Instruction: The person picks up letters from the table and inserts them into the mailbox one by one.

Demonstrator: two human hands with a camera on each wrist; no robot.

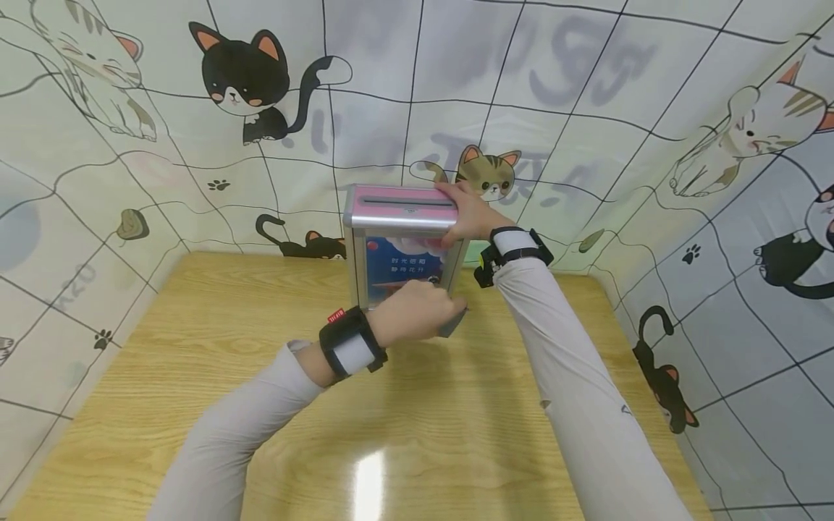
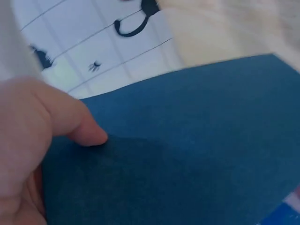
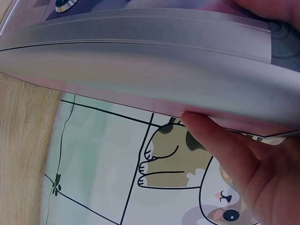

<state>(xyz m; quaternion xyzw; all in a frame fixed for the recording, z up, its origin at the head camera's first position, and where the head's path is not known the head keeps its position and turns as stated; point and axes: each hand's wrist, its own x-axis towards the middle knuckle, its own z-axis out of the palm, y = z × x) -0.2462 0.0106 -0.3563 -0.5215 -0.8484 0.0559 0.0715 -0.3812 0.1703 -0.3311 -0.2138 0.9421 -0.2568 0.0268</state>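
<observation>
A mailbox-like box (image 1: 400,217) with silver edges, a pink top and a slot stands upright at the back of the table. Its front carries a blue picture panel with white characters. My right hand (image 1: 478,213) grips the box's upper right corner, thumb in front and fingers over the top; in the right wrist view a finger touches the pink side below the silver edge (image 3: 140,70). In front of the box, my left hand (image 1: 417,315) pinches a dark blue sheet, perhaps an envelope (image 2: 178,131), its thumb flat on it. Most of the sheet is hidden in the head view.
The wooden table (image 1: 313,434) spreads out before the box. A wall covering (image 1: 378,65) with cat drawings and grid lines rises behind and at both sides. A round lock (image 3: 65,4) shows on the box's front.
</observation>
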